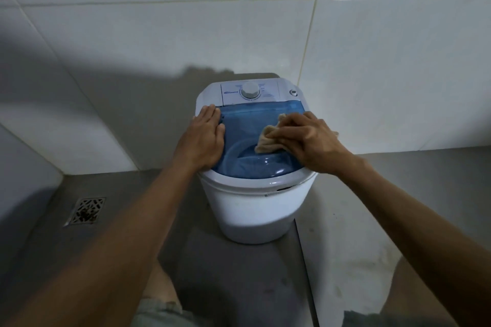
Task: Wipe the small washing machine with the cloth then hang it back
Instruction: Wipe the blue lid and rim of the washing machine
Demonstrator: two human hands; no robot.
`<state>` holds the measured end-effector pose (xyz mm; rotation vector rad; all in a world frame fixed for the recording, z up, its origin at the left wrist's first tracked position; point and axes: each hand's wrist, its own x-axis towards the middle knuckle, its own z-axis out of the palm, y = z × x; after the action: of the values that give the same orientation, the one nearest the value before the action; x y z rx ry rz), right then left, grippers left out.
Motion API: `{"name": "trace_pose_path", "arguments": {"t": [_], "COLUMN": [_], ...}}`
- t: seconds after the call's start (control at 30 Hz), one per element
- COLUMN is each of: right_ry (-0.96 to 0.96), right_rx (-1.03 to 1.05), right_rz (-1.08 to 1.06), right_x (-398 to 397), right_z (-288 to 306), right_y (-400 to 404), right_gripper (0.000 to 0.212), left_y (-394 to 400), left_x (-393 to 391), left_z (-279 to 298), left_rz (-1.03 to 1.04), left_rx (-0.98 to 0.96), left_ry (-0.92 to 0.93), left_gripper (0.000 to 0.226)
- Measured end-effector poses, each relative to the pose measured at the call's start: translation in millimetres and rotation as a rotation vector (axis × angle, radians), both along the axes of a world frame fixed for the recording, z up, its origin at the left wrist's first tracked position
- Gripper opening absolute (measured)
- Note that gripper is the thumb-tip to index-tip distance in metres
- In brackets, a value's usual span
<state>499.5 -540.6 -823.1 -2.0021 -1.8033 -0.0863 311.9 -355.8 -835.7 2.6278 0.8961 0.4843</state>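
Observation:
A small white washing machine [255,210] stands on the grey floor against the tiled wall. It has a translucent blue lid [247,162] and a white dial [249,91] on its rear panel. My left hand [203,138] lies flat on the lid's left edge, fingers together and pointing away from me. My right hand [310,139] presses a crumpled beige cloth [268,138] onto the right half of the lid. Part of the cloth is hidden under my fingers.
A metal floor drain [86,210] sits at the left near the wall corner. White tiled walls [372,61] rise behind and to the left of the machine. My knees show at the bottom edge, close to the machine's front.

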Motion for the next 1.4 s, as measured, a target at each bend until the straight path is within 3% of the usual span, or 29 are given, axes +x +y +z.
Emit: {"name": "trace_pose_path", "arguments": {"t": [0.13,0.47,0.63,1.03,1.3,1.4], "right_ry": [-0.018,-0.222,-0.193,-0.293,-0.164,0.008], "right_rx": [0.028,-0.211,-0.277,-0.556,-0.272,-0.215], "right_rz": [0.026,0.149,0.179,0.188,0.216,0.227], "right_x": [-11,-8,-23,-21,-40,-20], "right_z": [5,19,32,50,30,31], "right_y": [11,1,16,30,30,17], "right_gripper": [0.034,0.028,0.023,0.038,0.022,0.015], "left_y": [-4,-5,-6,1,-3,0], "left_x": [-1,-3,-2,-2,0,0], "left_z": [3,1,1,-2,-3,-4], "left_rz": [0.009,-0.012,0.002,-0.014,0.008,0.006], "left_rx": [-0.003,0.012,0.016,0.001,0.026,0.007], "left_ry": [-0.012,-0.014,-0.009,0.019,0.004,0.011], "left_gripper": [0.048,0.048,0.049,0.049,0.050,0.051]}}
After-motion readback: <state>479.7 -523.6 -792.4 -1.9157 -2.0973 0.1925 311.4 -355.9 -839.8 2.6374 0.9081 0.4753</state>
